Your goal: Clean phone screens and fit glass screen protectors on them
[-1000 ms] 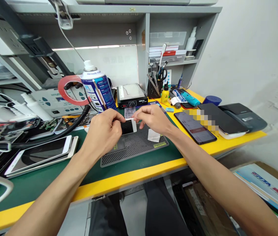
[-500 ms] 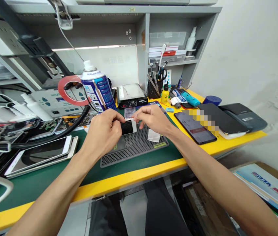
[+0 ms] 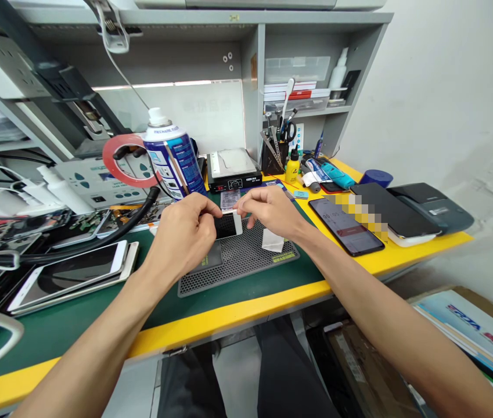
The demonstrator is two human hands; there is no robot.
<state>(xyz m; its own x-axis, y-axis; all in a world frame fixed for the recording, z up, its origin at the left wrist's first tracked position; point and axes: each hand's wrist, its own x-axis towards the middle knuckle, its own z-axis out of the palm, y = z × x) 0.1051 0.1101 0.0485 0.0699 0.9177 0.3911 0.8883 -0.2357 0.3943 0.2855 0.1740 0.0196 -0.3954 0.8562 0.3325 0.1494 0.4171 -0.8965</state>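
Observation:
A small white-framed smartphone (image 3: 229, 225) with a dark screen lies over the grey perforated mat (image 3: 246, 255), between my two hands. My left hand (image 3: 190, 227) is closed at its left side, index finger and thumb at the upper edge, and covers that end of the phone. My right hand (image 3: 269, 210) pinches thumb and index finger together at the phone's upper right corner; whatever is between those fingertips is too small to make out. A folded white wipe (image 3: 273, 240) rests on the mat below my right hand. Just behind the fingers lies a clear plastic packet (image 3: 230, 199).
A blue spray can (image 3: 175, 159) stands behind my left hand. At left, a white phone (image 3: 72, 273) lies stacked near a black hose (image 3: 128, 232). A black phone (image 3: 346, 226) lies at right. Behind are a black device (image 3: 234, 181), a yellow bottle (image 3: 292, 167) and a tool holder (image 3: 272, 158).

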